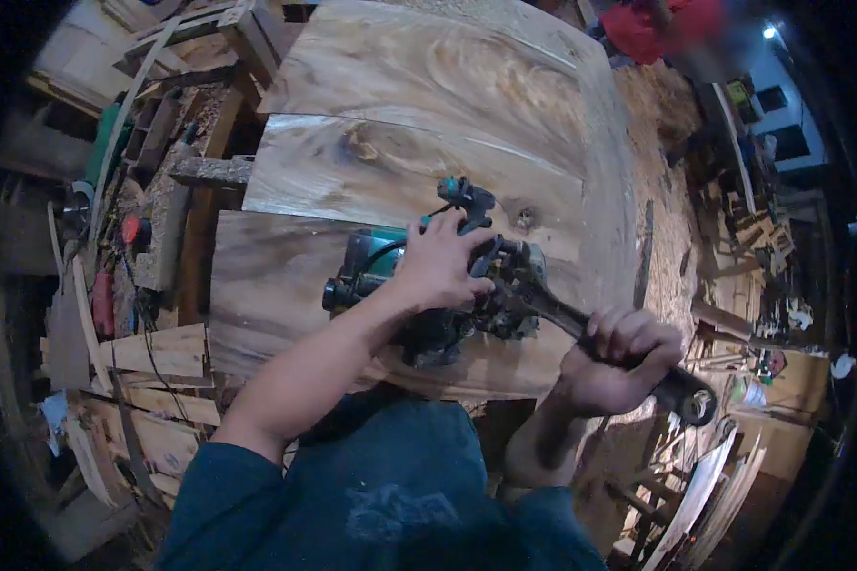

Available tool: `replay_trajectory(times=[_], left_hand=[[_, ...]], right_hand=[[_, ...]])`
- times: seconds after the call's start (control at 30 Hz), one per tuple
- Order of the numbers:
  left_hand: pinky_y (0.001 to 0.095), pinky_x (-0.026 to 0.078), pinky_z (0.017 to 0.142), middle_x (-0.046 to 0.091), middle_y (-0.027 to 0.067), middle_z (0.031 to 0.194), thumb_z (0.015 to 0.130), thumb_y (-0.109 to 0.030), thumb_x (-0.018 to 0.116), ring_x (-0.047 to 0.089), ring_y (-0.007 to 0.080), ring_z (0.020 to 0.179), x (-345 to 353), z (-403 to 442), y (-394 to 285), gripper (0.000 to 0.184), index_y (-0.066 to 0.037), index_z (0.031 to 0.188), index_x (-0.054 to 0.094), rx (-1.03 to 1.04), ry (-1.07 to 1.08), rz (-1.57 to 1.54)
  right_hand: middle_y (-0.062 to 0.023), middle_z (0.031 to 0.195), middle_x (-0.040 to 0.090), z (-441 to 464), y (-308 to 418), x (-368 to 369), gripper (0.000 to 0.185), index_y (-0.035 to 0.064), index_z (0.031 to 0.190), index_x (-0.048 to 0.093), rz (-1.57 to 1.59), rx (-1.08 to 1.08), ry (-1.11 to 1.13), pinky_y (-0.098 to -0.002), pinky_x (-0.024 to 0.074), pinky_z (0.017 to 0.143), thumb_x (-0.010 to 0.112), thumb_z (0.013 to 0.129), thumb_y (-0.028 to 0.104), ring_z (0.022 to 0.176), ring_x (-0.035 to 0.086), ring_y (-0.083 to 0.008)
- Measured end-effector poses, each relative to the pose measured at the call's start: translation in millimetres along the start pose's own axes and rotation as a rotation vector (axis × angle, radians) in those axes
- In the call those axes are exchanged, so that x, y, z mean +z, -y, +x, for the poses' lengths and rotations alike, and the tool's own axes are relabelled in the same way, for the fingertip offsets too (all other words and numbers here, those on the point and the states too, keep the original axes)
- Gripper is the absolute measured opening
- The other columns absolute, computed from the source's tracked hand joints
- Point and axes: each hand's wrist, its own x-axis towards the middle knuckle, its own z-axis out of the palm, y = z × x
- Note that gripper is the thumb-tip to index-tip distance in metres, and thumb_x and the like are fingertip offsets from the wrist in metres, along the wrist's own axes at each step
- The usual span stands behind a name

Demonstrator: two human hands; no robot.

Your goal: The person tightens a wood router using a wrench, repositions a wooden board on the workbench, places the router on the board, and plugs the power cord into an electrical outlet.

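A green and black power tool (381,252), which looks like a router, lies on its side on the wooden boards (300,271). My left hand (438,262) is over its body, with the fingers curled around the black parts. In my right hand (624,360) is a large dark wrench (557,309), gripped by its handle. The holed end of the handle sticks out below my fist. The wrench's head reaches the metal end of the tool, but clutter there hides whether its jaws sit around a nut.
Sawdust (676,181) covers the ground to the right. Wood offcuts (157,352) and a red-handled item (103,303) lie at the left. Stacked strips (714,490) stand at the lower right. A person in red (638,29) is at the far top right.
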Motion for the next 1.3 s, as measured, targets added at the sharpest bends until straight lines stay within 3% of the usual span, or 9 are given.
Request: replay_trajectory(times=[0.13, 0.27, 0.5, 0.67, 0.93, 1.07, 1.1, 1.17, 1.3], left_hand=[[0.063, 0.024, 0.108, 0.038, 0.0247, 0.147, 0.071, -0.06, 0.074, 0.033, 0.0391, 0.14, 4, 6, 3, 0.078, -0.03, 0.14, 0.05, 0.002, -0.009, 0.024], [0.0615, 0.024, 0.107, 0.042, 0.0228, 0.144, 0.07, -0.056, 0.075, 0.034, 0.037, 0.139, 6, 4, 2, 0.077, -0.026, 0.138, 0.053, 0.002, -0.059, 0.014], [0.0644, 0.021, 0.109, 0.041, 0.0236, 0.145, 0.069, -0.054, 0.075, 0.033, 0.0374, 0.14, 4, 4, 1, 0.078, -0.025, 0.138, 0.053, -0.025, -0.037, 0.004], [0.0646, 0.022, 0.11, 0.036, 0.0252, 0.149, 0.07, -0.058, 0.074, 0.03, 0.0394, 0.142, 3, 7, 2, 0.08, -0.03, 0.141, 0.05, -0.032, 0.007, 0.002], [0.0671, 0.021, 0.11, 0.038, 0.025, 0.148, 0.072, -0.053, 0.074, 0.03, 0.0392, 0.142, -1, 1, -1, 0.076, -0.028, 0.14, 0.051, -0.028, -0.013, -0.029], [0.069, 0.021, 0.108, 0.037, 0.025, 0.149, 0.071, -0.054, 0.075, 0.03, 0.0399, 0.142, 0, 1, 0, 0.077, -0.029, 0.14, 0.051, -0.01, 0.0, -0.031], [0.0695, 0.021, 0.108, 0.037, 0.025, 0.149, 0.071, -0.055, 0.075, 0.03, 0.0402, 0.141, -1, 3, 1, 0.077, -0.029, 0.14, 0.051, -0.014, 0.004, -0.026], [0.07, 0.021, 0.108, 0.036, 0.0253, 0.149, 0.07, -0.056, 0.076, 0.031, 0.0405, 0.141, 3, 5, 3, 0.079, -0.03, 0.14, 0.051, -0.008, -0.008, -0.025], [0.07, 0.021, 0.108, 0.036, 0.0257, 0.149, 0.07, -0.059, 0.076, 0.03, 0.0406, 0.141, 2, 4, 3, 0.08, -0.031, 0.14, 0.05, -0.003, -0.002, -0.017]], right_hand=[[-0.0035, 0.063, 0.039, -43, -11, -18, 0.044, 0.0072, 0.079, 0.043, -0.04, -0.157, 0.022, -0.0291, 0.0361, 0.053, 0.053, 0.099, 0.045, 0.056, 0.04, -0.0167], [-0.0057, 0.062, 0.044, -57, -25, -22, 0.04, 0.005, 0.078, 0.046, 0.004, -0.268, 0.143, -0.0302, 0.0381, 0.052, 0.057, 0.097, 0.038, 0.055, 0.043, -0.019], [-0.0071, 0.061, 0.048, -70, -44, -8, 0.03, 0.0023, 0.077, 0.049, -0.253, -0.389, 0.223, -0.0324, 0.0385, 0.046, 0.06, 0.095, 0.023, 0.05, 0.045, -0.0213], [-0.0081, 0.062, 0.051, -80, -56, -14, 0.025, 0.0012, 0.077, 0.05, -0.296, -0.407, 0.314, -0.0355, 0.0412, 0.046, 0.063, 0.092, 0.016, 0.048, 0.048, -0.0231], [-0.0073, 0.072, 0.056, -117, -32, -24, 0.042, 0.0053, 0.08, 0.049, -0.348, -0.243, 0.597, -0.0485, 0.0491, 0.074, 0.072, 0.088, 0.039, 0.066, 0.056, -0.0254], [-0.0098, 0.077, 0.059, -94, -47, -23, 0.033, 0.0051, 0.081, 0.049, -0.315, -0.194, 0.441, -0.0489, 0.0501, 0.074, 0.067, 0.092, 0.031, 0.068, 0.058, -0.0246], [-0.01, 0.08, 0.059, -84, -53, -19, 0.025, 0.0047, 0.08, 0.05, -0.233, -0.242, 0.405, -0.044, 0.0506, 0.074, 0.062, 0.095, 0.021, 0.071, 0.058, -0.0239], [-0.0088, 0.08, 0.059, -65, -58, -19, 0.023, 0.0046, 0.079, 0.051, -0.403, -0.159, 0.331, -0.039, 0.0499, 0.071, 0.06, 0.096, 0.019, 0.071, 0.058, -0.0219], [-0.0048, 0.078, 0.057, -9, -80, 1, 0.024, 0.0051, 0.081, 0.054, -0.518, 0.257, 0.147, -0.0308, 0.0447, 0.061, 0.061, 0.096, 0.022, 0.07, 0.054, -0.0139]])
